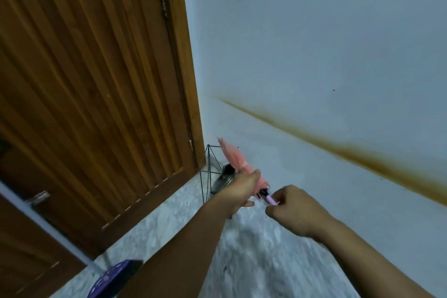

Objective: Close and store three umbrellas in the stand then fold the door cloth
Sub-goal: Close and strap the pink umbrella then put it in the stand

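Head view: left hand (242,189) grips the pink umbrella (233,161), right hand (290,205) pinches its handle (270,199). I'd aim the tip into the stand (212,172) beyond the left hand, straight down.

**No legible writing**

No text, label, brand, number or sign can be read anywhere in the head view. The purple object (113,278) at the lower edge carries pale marks, but they are too blurred to tell whether they are letters or only a pattern.
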